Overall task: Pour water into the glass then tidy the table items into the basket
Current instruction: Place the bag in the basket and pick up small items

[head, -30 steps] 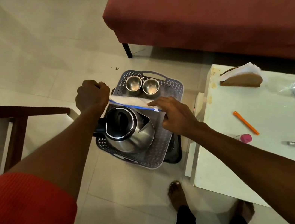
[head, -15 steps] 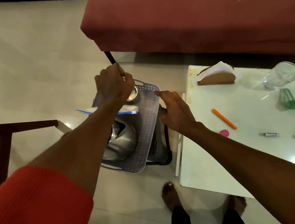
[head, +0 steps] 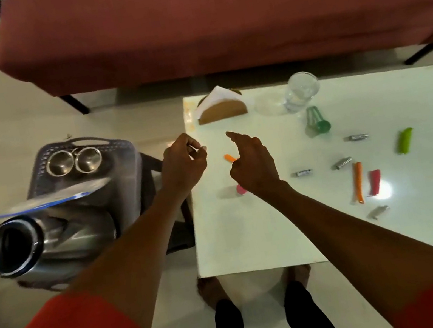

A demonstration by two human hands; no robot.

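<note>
Hands hover over the left end of the white surface (head: 250, 233), both empty as far as the view shows: the left hand (head: 184, 166) has a loose, narrow grip, fingers curled with thumb close to forefinger and nothing between them, while the right hand (head: 253, 166) hangs relaxed with its forefinger pointing toward the far edge. Just beneath the right hand lie an orange stick (head: 229, 157) and a pink round piece (head: 240, 190), both partly covered. The glass (head: 301, 91) stands at the far edge, right of the napkin holder (head: 221, 106); it looks to hold some water, though I cannot be sure. The basket (head: 121, 154) sits on the floor to the left, carrying the steel kettle (head: 49, 242), two steel cups (head: 73, 161) and a blue-edged flat sheet (head: 51, 200).

Tidying seems to be the step in hand. Small loose things are scattered to the right: batteries (head: 303, 173), a green piece (head: 405, 140), a red piece (head: 374, 182), a green cone-shaped item (head: 317, 121). Risks from here: round batteries rolling off when nudged, a sleeve or forearm catching the glass while reaching far right, or small pieces slipping through the basket's perforated wall
</note>
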